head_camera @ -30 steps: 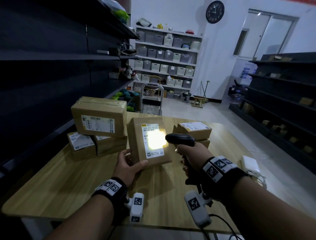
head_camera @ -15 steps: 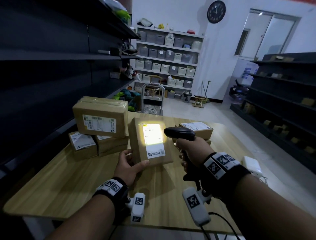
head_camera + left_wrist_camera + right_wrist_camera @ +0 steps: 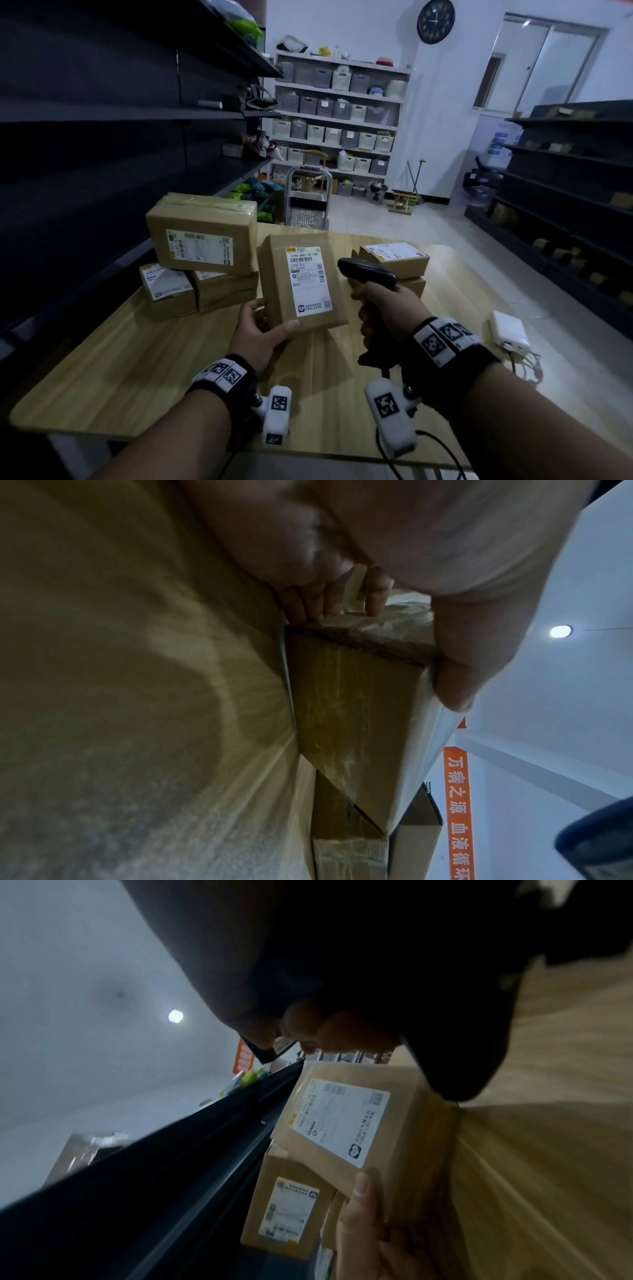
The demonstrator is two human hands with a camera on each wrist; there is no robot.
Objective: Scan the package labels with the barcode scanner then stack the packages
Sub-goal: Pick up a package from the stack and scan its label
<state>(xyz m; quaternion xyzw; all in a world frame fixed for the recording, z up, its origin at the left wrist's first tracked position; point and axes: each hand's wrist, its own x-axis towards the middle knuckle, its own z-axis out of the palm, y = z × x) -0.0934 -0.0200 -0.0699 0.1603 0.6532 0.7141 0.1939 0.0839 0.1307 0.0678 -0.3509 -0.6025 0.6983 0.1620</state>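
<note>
My left hand [image 3: 262, 330] grips the lower left corner of a brown cardboard package [image 3: 301, 284], held upright over the wooden table [image 3: 120, 359] with its white label [image 3: 309, 278] facing me. In the left wrist view the thumb [image 3: 455, 669] lies on the label face and the fingers [image 3: 322, 601] are behind the package [image 3: 356, 712]. My right hand [image 3: 387, 305] is wrapped round the handle of a black barcode scanner [image 3: 366, 270], whose head points at the label from the right. The right wrist view shows the held package [image 3: 356, 1123] and the left hand's thumb [image 3: 365, 1188].
A stack of three packages [image 3: 202, 246] stands at the table's left, against dark shelving [image 3: 102, 137]. Two more labelled packages [image 3: 394, 260] are stacked behind the scanner. A white adapter with cables [image 3: 510, 330] lies at the right edge. A trolley [image 3: 308, 198] stands beyond the table.
The scanner's bright light moved up the label, then went out; the label is now unlit and readable. Both hands and the package have stayed almost in place.
</note>
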